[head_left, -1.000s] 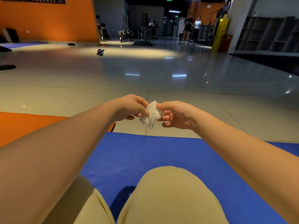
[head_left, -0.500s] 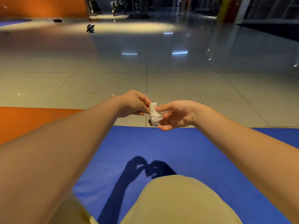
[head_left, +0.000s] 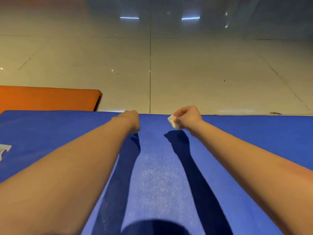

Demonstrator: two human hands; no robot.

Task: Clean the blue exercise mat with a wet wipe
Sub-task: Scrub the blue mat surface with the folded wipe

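1. Both bare arms reach straight forward over the blue mat (head_left: 155,175). The forearms are nearly parallel and the hands are apart, near the mat's far edge.
2. The left hand (head_left: 130,120) turns its back to the camera. Its fingers are curled under into a loose fist, and nothing shows in them. Its shadow runs right up to it, so it is at the mat's surface or just above; whether it touches cannot be told.
3. The right hand (head_left: 188,117) hangs a little above the mat with its wrist bent. Its thumb and fingers are closed in a pinch on the wipe (head_left: 172,122).
4. The wipe is a small folded white wad. It sticks out of the right fingertips on the side facing the left hand.
5. The mat lies under both sets of fingers, and its far edge runs just beyond the knuckles. Past that edge is pale tiled floor (head_left: 203,73).
6. An orange mat (head_left: 50,99) lies beyond the left fingers and to their left, against the blue mat's far edge.
7. A white printed mark (head_left: 4,151) sits on the blue mat well to the left of the left fingers. The picture's edge cuts it off and it cannot be read.
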